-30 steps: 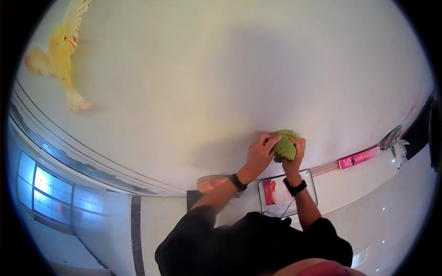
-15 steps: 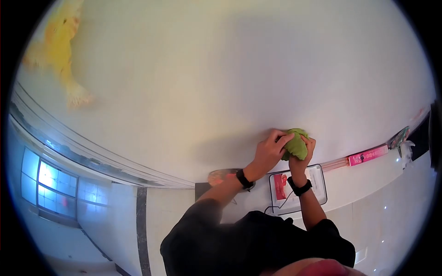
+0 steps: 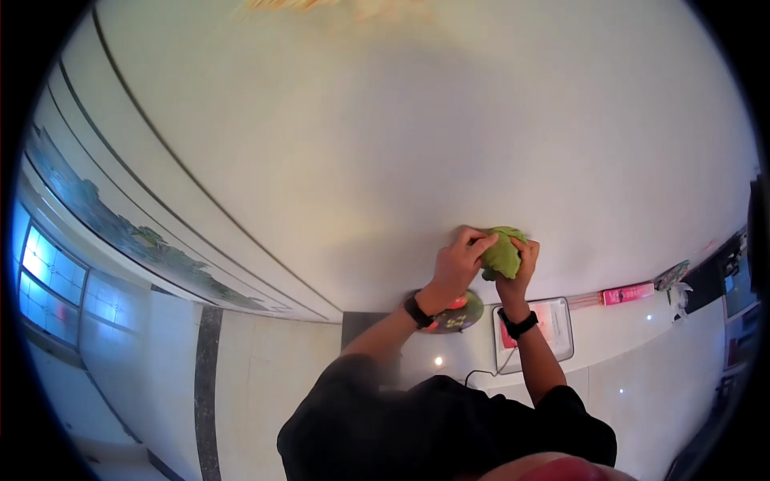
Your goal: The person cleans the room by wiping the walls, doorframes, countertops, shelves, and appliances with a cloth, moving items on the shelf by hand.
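A crumpled green cloth is bunched between my two hands, in front of a broad pale surface. My left hand grips it from the left, thumb and fingers pressed into its folds. On the other side my right hand is closed round the cloth's right edge. Dark bands circle both wrists. Below my right hand, partly covered by that forearm, lies a dark-rimmed tray with something red and white inside. Beside my left wrist is a dark round dish with red things on it, partly hidden by the forearm.
Thin reddish sticks and a pink box lie right of the tray. A dark cord runs from the tray towards my body. Dark lines and a landscape picture cross the left side. A window shows far left.
My view has turned, so the yellow figure at upper left has shifted to the top edge. More of the round dish shows. Both hands keep hold of the cloth.
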Tool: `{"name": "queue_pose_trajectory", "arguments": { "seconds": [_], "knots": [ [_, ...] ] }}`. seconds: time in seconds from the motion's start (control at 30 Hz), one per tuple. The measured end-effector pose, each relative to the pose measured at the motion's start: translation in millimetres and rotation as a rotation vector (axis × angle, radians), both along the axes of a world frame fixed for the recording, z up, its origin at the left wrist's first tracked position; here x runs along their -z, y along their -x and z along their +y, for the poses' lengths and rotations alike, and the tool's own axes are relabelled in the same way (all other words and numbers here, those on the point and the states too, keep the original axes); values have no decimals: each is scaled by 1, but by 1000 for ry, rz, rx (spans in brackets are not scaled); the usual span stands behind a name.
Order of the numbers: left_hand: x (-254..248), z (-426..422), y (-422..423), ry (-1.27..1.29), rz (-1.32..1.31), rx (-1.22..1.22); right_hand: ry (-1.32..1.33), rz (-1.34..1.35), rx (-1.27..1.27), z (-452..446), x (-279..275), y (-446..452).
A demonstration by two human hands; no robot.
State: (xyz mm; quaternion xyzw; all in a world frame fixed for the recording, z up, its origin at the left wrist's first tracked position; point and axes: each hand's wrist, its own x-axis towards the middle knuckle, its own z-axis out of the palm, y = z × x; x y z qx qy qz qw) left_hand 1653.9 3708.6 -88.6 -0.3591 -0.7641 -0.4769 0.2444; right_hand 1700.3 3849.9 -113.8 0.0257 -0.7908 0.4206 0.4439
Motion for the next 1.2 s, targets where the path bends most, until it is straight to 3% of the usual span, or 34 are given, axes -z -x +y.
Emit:
{"name": "queue_pose_trajectory", "arguments": {
  "seconds": [0.13,0.27,0.37,0.53,0.63,0.77,0.87,0.97,1.2],
  "knots": [
    [36,-78,8,-25,-17,-54,-88,12,-39,-70,34,18],
    [58,-148,1,64,-250,-106,-61,-145,-69,-136,68,22],
    [77,-191,1,63,-252,-246,-9,-201,-106,-198,60,24],
    [157,-266,-19,-122,-443,-462,-160,-428,-235,-270,144,24],
    [192,-301,-63,-24,-572,-470,-116,-571,-283,-297,165,-12],
    [234,-305,-135,174,-876,-405,-44,-788,-329,-291,217,-94],
    [291,-294,-185,271,-954,-366,60,-901,-384,-275,270,-152],
    [334,-278,-221,261,-1167,-323,126,-1078,-313,-274,307,-194],
    [440,-300,-254,346,-1246,-349,173,-1105,-303,-308,416,-243]
  ]
}}
